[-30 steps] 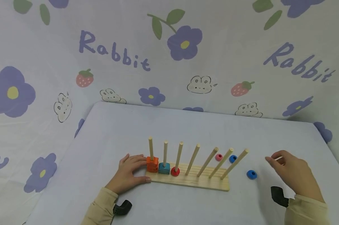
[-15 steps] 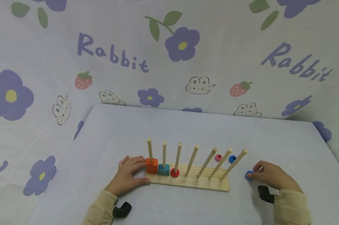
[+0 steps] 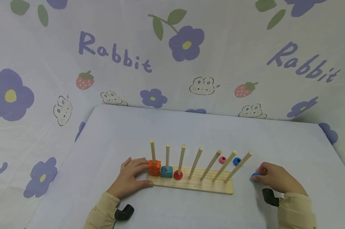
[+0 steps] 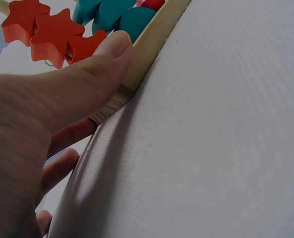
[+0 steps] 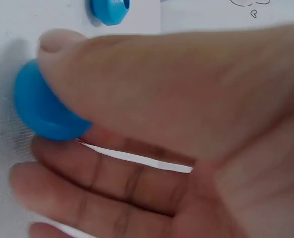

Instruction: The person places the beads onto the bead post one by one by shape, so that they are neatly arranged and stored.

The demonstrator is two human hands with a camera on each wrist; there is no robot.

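Observation:
My left hand [image 3: 128, 180] holds the left end of a wooden peg board [image 3: 195, 187], its thumb against the front edge. Orange star-shaped beads [image 3: 154, 170] are stacked on the leftmost peg. Teal rounded beads [image 3: 167, 173] sit on the second peg, and red [image 3: 178, 176] shows at the foot of the third. The other pegs are bare. Right of the board, my right hand [image 3: 281, 180] pinches a blue bead [image 5: 42, 106] between thumb and fingers, close over the table. In the head view the fingers cover much of this bead.
Behind the board's right end lie a pink bead [image 3: 220, 161] and another blue bead [image 3: 236, 163], each with a hole. The tall pegs [image 3: 241, 166] rise in front of them. A white cloth covers the table [image 3: 189, 211], and a printed curtain [image 3: 126, 25] hangs behind it.
My right hand has come left and down to the nearer blue bead and taken it between thumb and fingers. My left hand has kept its place on the board.

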